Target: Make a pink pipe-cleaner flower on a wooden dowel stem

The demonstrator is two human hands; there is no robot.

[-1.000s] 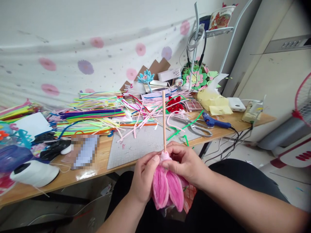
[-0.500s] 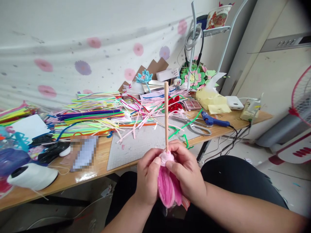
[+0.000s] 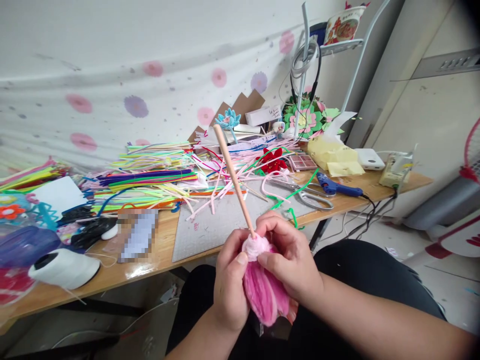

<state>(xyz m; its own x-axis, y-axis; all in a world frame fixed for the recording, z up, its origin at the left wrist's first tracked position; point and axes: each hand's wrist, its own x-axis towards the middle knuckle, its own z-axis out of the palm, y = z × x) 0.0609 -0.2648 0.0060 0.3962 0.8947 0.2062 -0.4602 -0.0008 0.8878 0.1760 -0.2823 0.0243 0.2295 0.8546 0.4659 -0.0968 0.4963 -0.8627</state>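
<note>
Both hands hold a pink pipe-cleaner flower [image 3: 264, 295] upside down above my lap, its petals hanging downward. From its pale pink wrapped base [image 3: 256, 247], a wooden stick [image 3: 234, 177] rises and leans to the left. My left hand [image 3: 231, 277] grips the base from the left, thumb pressed on its side. On the other side, my right hand [image 3: 290, 257] pinches the base between thumb and fingers. Part of the petals is hidden behind the hands.
Along the wooden table lie bundles of colourful pipe cleaners [image 3: 146, 177] and a grey cutting mat [image 3: 198, 230]. Scissors [image 3: 315, 199] and a blue glue gun [image 3: 337, 187] rest at right. A white thread spool [image 3: 64, 270] lies at left, and a blue flower [image 3: 228, 119] stands behind.
The stick has swung from nearly upright to a leftward tilt as the flower turned in my hands. The view has shifted slightly left. Both hands keep their hold.
</note>
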